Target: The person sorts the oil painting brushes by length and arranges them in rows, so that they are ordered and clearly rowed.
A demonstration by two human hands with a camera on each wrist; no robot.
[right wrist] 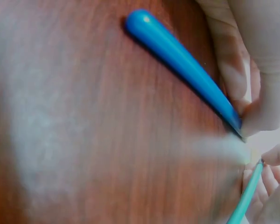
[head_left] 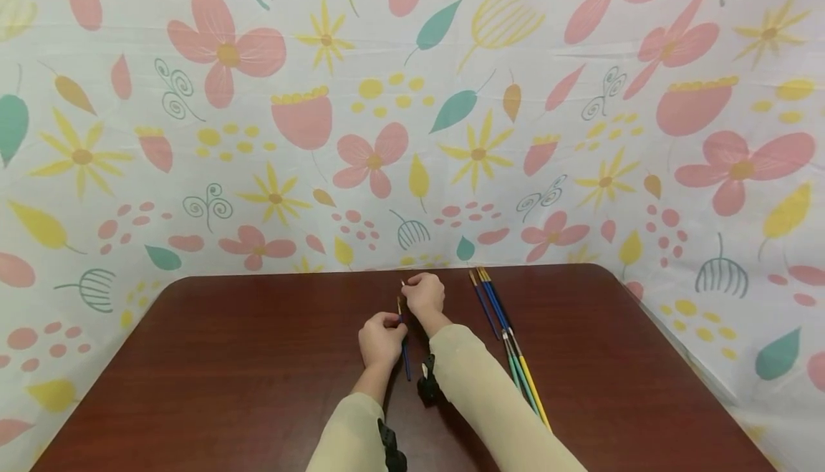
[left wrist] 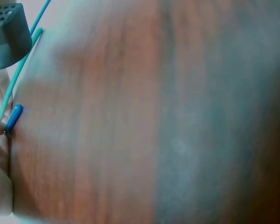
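Observation:
In the head view my left hand [head_left: 382,341] pinches a slim blue-handled paintbrush [head_left: 406,361] near its ferrule, with the bristles pointing away. Its blue handle [right wrist: 184,72] looks large in the right wrist view. Ahead and to the right, my right hand [head_left: 425,294] holds a teal-handled paintbrush [right wrist: 247,193]; only a pale tip shows past the fingers in the head view. The teal handle [left wrist: 19,70] also shows in the left wrist view, beside the blue brush handle [left wrist: 14,119]. The fingers are partly cropped there.
Right of the hands lie several blue brushes [head_left: 493,300], with teal brushes [head_left: 520,372] and a yellow brush [head_left: 533,389] nearer, partly behind the right sleeve [head_left: 490,400]. The brown table [head_left: 225,357] ends at a flowered cloth [head_left: 374,157]. Black wrist cameras [head_left: 427,382] sit on the inner wrists.

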